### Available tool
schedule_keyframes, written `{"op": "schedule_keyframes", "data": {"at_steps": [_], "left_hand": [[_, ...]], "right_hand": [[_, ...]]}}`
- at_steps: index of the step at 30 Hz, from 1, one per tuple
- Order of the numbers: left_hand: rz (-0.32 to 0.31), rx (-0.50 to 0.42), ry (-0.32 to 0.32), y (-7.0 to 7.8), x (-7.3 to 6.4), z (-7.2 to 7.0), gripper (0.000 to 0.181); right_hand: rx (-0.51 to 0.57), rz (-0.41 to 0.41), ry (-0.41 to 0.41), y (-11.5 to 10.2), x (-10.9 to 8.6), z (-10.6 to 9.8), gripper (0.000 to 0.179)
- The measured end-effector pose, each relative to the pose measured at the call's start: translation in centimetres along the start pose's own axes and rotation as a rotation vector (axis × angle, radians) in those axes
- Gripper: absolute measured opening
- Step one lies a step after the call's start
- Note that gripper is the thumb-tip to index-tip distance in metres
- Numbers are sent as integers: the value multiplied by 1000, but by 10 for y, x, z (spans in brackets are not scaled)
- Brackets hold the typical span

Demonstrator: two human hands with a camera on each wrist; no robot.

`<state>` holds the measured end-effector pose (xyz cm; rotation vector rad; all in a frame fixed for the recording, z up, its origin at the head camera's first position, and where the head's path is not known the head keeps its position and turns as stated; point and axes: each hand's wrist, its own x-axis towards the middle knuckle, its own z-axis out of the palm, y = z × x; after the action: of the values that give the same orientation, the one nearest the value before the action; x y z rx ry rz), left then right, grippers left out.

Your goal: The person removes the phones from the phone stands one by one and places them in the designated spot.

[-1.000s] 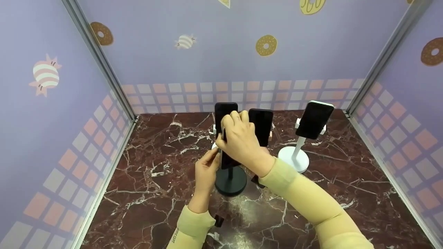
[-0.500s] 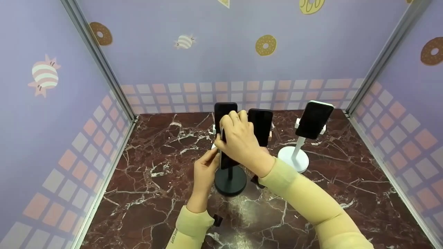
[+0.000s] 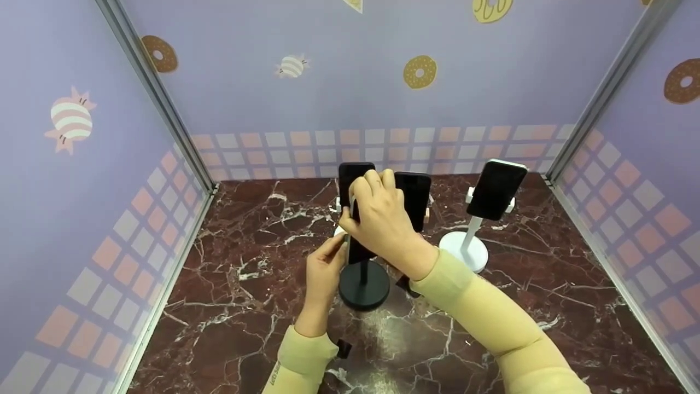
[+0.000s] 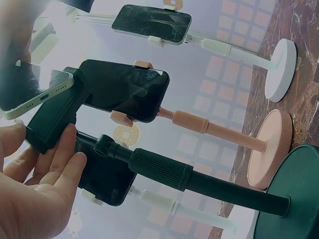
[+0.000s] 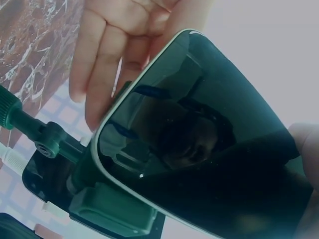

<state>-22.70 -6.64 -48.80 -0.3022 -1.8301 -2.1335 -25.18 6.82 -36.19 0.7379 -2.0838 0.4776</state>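
Observation:
In the head view my right hand (image 3: 380,219) grips a smartphone (image 5: 199,134) with a black screen and pale metal edge. That phone is tilted against the clamp (image 4: 60,107) of a dark green phone stand; a green clamp jaw shows beside its edge in the right wrist view. My left hand (image 3: 324,273) holds the clamp from the left, thumb on one side and fingers on the other. The stand's round base (image 3: 363,295) rests on the table. Whether the phone sits fully inside the clamp I cannot tell.
Behind stand a pink stand (image 4: 269,149) with a black phone (image 3: 416,197) and a white stand with another phone (image 3: 356,174). Farther right, a white stand (image 3: 465,253) bears a pale-edged phone (image 3: 499,189). Patterned walls (image 3: 350,98) enclose the marble-look table (image 3: 246,306).
Over the last half second my right hand and the phone in it have risen slightly, and the phone's lower edge is higher. My left hand has stayed nearly still on the clamp.

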Motion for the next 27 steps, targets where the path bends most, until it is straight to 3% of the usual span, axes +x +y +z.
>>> {"op": "schedule_keyframes", "data": {"at_steps": [8, 27], "left_hand": [[19, 2, 16, -4, 2, 0, 32], [-8, -6, 35, -1, 1, 1, 35]], "right_hand": [[-2, 11, 6, 1, 1, -6, 29], [10, 55, -14, 10, -4, -19, 26]]}}
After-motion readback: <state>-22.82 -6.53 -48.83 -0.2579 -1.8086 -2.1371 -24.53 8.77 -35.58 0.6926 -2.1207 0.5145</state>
